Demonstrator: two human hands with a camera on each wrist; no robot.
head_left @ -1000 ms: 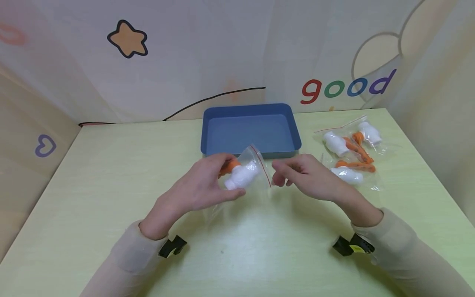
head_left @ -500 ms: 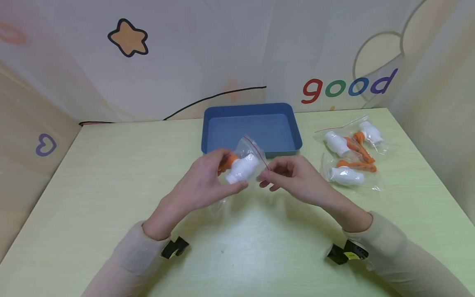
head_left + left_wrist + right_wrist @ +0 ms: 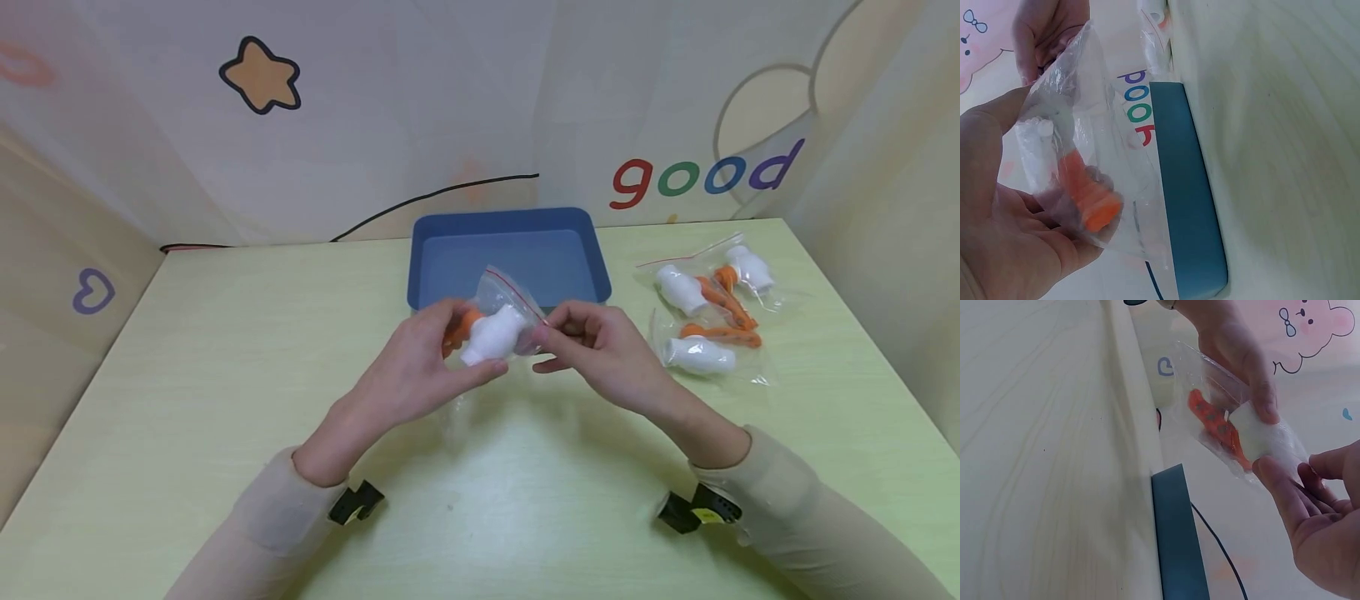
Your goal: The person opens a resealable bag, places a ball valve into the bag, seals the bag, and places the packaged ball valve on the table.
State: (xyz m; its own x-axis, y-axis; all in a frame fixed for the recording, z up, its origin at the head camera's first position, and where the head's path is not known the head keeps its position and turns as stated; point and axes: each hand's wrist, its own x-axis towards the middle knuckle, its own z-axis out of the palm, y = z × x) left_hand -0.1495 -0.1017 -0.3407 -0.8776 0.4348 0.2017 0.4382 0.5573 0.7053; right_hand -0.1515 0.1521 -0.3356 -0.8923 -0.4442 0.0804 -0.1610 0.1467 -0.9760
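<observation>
My left hand (image 3: pixel 408 362) grips a clear zip bag (image 3: pixel 1100 94) with a red seal line, its thumb and fingers around the contents. Inside lie a white plastic valve-like piece (image 3: pixel 492 335) and an orange handle-like part (image 3: pixel 1088 194). At the bag's sealed end, my right hand (image 3: pixel 600 354) pinches the edge between thumb and forefinger. In the right wrist view the orange part (image 3: pixel 1219 428) shows beside the white piece, partly behind the film. Both hands hold the bag above the table, just in front of the blue tray (image 3: pixel 510 218).
Several similar bags with white pieces (image 3: pixel 701 356) and orange parts (image 3: pixel 723 335) lie on the table at the right. The blue tray stands against the back curtain (image 3: pixel 375 108). The pale wooden table (image 3: pixel 225 375) spreads under both arms.
My right hand has moved left and slightly up from beside the bag and now pinches its sealed edge. The left hand has raised the bag slightly.
</observation>
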